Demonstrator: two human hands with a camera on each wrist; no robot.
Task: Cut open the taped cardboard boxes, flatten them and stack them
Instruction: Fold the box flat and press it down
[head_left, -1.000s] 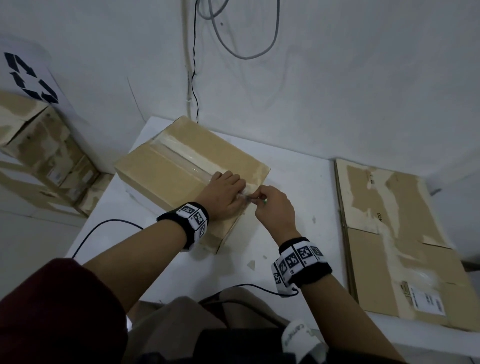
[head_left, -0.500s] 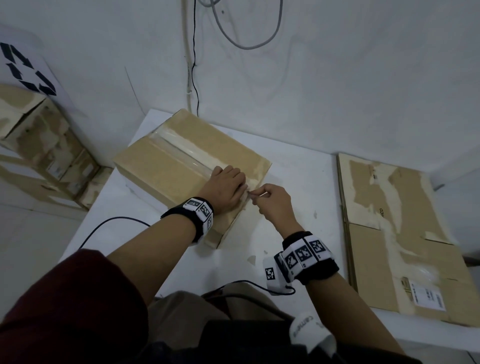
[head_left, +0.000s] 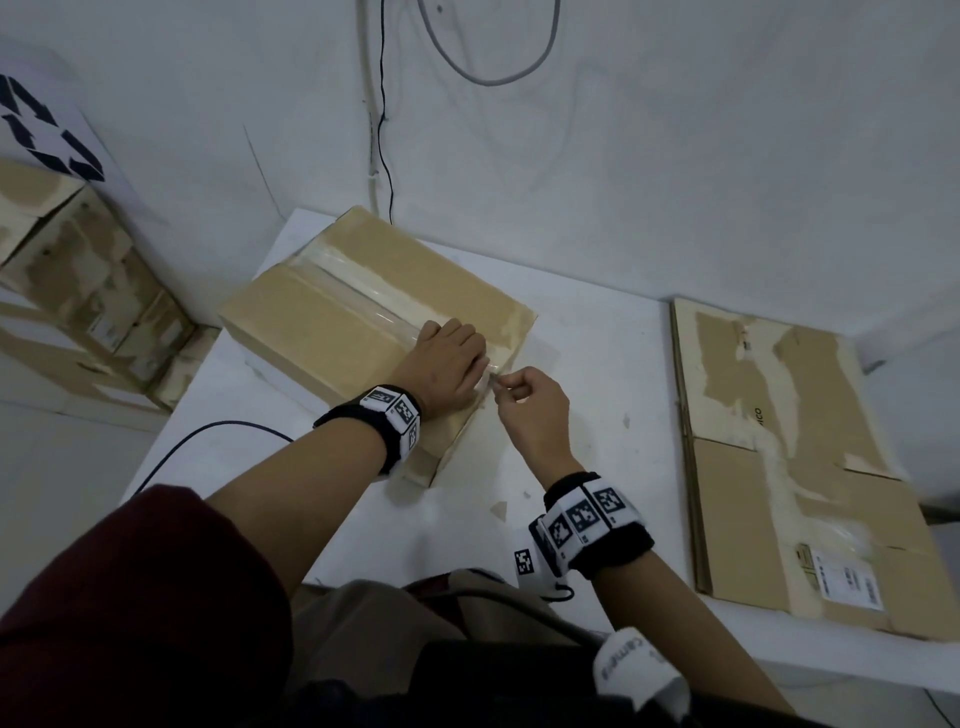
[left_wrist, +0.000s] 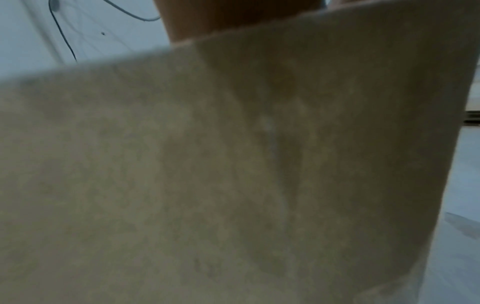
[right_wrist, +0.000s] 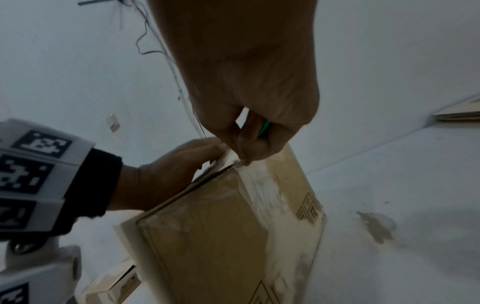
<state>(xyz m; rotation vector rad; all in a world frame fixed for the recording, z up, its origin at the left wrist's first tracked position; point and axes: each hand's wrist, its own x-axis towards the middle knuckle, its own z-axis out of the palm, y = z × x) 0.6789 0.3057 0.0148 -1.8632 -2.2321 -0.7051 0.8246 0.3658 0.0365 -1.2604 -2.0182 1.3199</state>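
Observation:
A taped cardboard box (head_left: 332, 322) stands on the white table (head_left: 597, 364), with clear tape (head_left: 363, 296) running along its top seam. My left hand (head_left: 447, 364) lies flat on the box top at its near right end, fingers straight and pressing down. My right hand (head_left: 524, 400) is right next to those fingertips and pinches a small cutter with a green part (right_wrist: 264, 127). The cutter's tip meets the tape (right_wrist: 262, 195) at the box's top edge. In the left wrist view, the box side (left_wrist: 182, 164) fills nearly everything.
A flattened box (head_left: 779, 467) with torn patches and a label lies on the table's right side. Several more cardboard boxes (head_left: 78, 291) are stacked on the floor at the left. A black cable (head_left: 208, 436) crosses the table's left edge. The wall stands close behind.
The left hand has stayed pressed on the box. The right hand has kept its pinch at the tape's end, shifting only slightly; the head view has tilted a little.

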